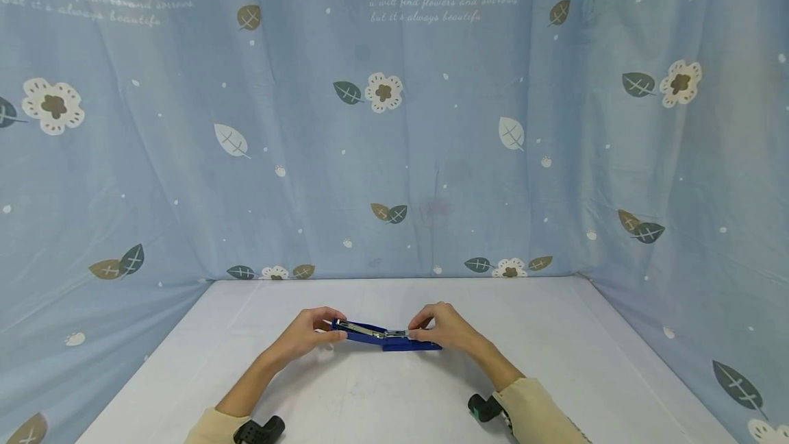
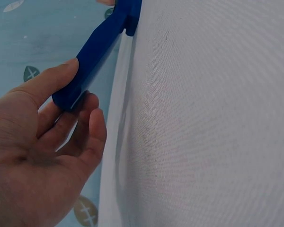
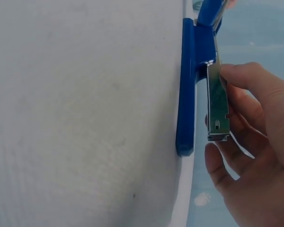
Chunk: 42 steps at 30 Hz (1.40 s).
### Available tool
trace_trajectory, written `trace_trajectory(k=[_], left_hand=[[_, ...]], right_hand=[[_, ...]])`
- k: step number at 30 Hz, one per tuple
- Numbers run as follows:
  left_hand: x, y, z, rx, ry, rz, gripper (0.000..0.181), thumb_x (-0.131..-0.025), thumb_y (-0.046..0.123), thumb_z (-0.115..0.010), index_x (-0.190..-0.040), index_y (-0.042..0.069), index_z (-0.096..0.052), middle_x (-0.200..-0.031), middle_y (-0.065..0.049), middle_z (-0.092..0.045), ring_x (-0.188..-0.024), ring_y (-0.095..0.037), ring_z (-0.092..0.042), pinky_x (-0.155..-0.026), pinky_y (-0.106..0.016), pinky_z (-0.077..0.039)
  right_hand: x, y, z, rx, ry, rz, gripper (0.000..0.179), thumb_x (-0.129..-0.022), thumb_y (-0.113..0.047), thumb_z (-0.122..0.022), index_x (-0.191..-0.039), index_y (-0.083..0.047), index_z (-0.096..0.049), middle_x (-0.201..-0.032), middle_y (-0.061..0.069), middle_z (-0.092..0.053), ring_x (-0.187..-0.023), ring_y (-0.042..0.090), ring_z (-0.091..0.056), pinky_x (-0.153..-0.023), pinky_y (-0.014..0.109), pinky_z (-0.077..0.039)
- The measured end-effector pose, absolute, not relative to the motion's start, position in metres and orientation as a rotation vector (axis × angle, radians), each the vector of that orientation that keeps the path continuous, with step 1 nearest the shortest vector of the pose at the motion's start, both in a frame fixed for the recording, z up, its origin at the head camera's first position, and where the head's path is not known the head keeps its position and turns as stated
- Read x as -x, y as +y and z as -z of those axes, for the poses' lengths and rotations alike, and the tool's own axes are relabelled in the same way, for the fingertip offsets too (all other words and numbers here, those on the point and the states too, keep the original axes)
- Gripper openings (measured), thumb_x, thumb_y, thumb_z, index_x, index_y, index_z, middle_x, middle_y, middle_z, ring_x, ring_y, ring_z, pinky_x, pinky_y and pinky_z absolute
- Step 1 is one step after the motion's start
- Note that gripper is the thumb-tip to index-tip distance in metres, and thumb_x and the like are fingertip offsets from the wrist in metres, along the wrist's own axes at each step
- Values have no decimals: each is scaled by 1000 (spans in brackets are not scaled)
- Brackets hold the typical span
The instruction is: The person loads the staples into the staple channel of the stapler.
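A blue stapler [image 1: 401, 347] stands swung wide apart over the white table, its top arm [image 2: 97, 52] tilted up to the left. My left hand [image 1: 305, 334] grips the end of that arm, thumb on one side and fingers on the other. On the right, my right hand [image 1: 453, 327] pinches the metal staple magazine [image 3: 217, 101] between thumb and fingers. The magazine is raised off the blue base [image 3: 185, 94], with a gap between them in the right wrist view. Whether staples lie inside cannot be made out.
The white cloth-covered table [image 1: 370, 403] runs back to a blue curtain [image 1: 431, 156] printed with flowers and leaves, which also encloses both sides. Black wrist devices sit at the left cuff [image 1: 216, 427] and right cuff [image 1: 536, 410].
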<state>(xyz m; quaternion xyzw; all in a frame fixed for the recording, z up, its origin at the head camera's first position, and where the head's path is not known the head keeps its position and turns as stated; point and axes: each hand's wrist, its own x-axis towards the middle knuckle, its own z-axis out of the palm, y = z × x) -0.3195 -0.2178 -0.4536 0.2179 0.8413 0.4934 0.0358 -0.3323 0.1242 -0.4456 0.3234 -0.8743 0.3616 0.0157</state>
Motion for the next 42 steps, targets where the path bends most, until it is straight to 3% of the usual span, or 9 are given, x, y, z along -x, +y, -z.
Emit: trace_trajectory(k=[19,42], left_hand=[[320,-218,453,-675,2576,-1517,37,-86,25,-76,-118,8,-66,-110,-12,-70,-93,-19,-66,-71,-25,-52],[320,-217,452,-696,2612,-1471,37,-87,26,-75,-118,7,-66,-109,-13,-70,-92,-18,-66,-70,-24,-52]], right_hand=[[333,125,448,-986,-2714,-1098,14,-86,-26,-75,-95,-15,-77,-91,-6,-73,-82,3,-60,-68,20,-46],[332,128,447,-1010,-2726,-1138,18,-88,-26,-74,-99,-12,-77,-95,-2,-75,-85,8,-64,-71,20,-48]])
